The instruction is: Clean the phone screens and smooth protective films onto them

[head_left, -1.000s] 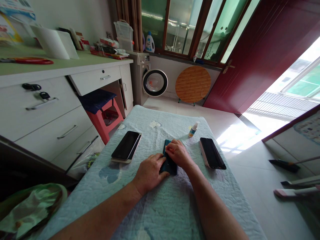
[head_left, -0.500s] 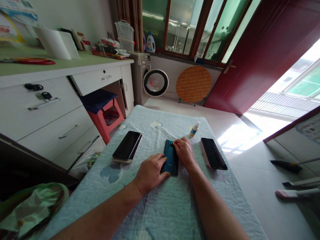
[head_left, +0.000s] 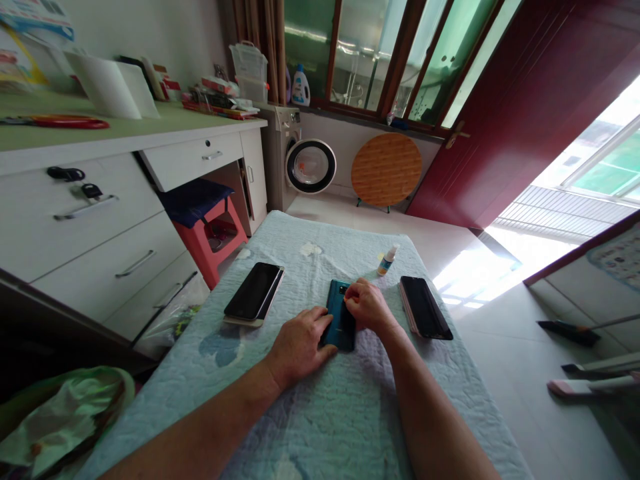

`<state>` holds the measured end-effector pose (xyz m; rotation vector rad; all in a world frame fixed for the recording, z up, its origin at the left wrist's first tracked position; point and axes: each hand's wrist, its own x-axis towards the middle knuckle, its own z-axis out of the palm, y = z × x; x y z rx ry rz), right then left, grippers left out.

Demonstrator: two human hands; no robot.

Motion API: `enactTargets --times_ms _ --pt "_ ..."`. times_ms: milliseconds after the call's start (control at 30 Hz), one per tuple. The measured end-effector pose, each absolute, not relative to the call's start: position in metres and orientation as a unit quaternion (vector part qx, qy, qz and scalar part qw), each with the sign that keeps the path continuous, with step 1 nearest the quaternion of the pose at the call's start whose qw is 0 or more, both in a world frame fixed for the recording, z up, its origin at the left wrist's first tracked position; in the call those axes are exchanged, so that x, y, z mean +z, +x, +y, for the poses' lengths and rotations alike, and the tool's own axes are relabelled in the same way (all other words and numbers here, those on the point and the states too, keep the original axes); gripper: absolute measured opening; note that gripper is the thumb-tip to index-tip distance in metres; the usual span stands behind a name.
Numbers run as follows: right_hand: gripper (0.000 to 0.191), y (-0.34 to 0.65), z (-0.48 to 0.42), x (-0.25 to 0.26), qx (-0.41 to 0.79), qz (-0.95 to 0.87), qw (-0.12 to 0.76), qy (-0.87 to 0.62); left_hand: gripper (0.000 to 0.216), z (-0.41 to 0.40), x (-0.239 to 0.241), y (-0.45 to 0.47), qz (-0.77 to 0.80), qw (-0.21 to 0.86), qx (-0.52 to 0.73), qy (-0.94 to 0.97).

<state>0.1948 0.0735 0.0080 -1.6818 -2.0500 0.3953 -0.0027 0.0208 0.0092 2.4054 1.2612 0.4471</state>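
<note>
A teal smartphone lies back side up on the quilted cloth, its camera block at the far end. My left hand grips it from the left, fingers along its side and thumb by the near end. Over the phone's right edge, just below the camera block, my right hand is closed in a pinch. A bit of orange shows at those fingertips; most of it is hidden. To the left, a black-screened phone rests on another pale slab, and a dark phone on a pinkish one lies to the right.
A small spray bottle stands beyond my right hand. The pale blue cloth covers the table. A red stool is by the desk at the left, near a green-rimmed bin. Brushes lie on the floor at the right.
My right hand has slid a little down along the phone's right side, away from the camera block. The left hand still holds the phone in place.
</note>
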Motion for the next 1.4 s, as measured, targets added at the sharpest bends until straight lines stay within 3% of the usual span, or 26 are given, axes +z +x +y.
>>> enactTargets --times_ms 133,467,800,1033,1400 --pt "0.015 0.201 0.075 0.009 0.18 -0.759 0.24 -0.578 0.048 0.021 0.009 -0.004 0.438 0.191 0.16 0.864" --pt "0.018 0.2 0.088 -0.014 0.108 -0.673 0.329 -0.654 0.047 0.019 0.008 0.0 0.445 0.187 0.164 0.86" --pt "0.019 0.194 0.073 0.008 0.04 -0.686 0.189 -0.701 0.048 0.019 0.007 0.001 0.453 0.185 0.162 0.857" --pt "0.016 0.188 0.055 0.024 0.065 -0.7 0.119 -0.701 0.049 0.018 0.009 0.001 0.452 0.189 0.16 0.857" --pt "0.011 0.176 0.0 0.027 0.103 -0.692 0.123 -0.704 0.05 0.019 0.007 0.003 0.453 0.18 0.164 0.857"
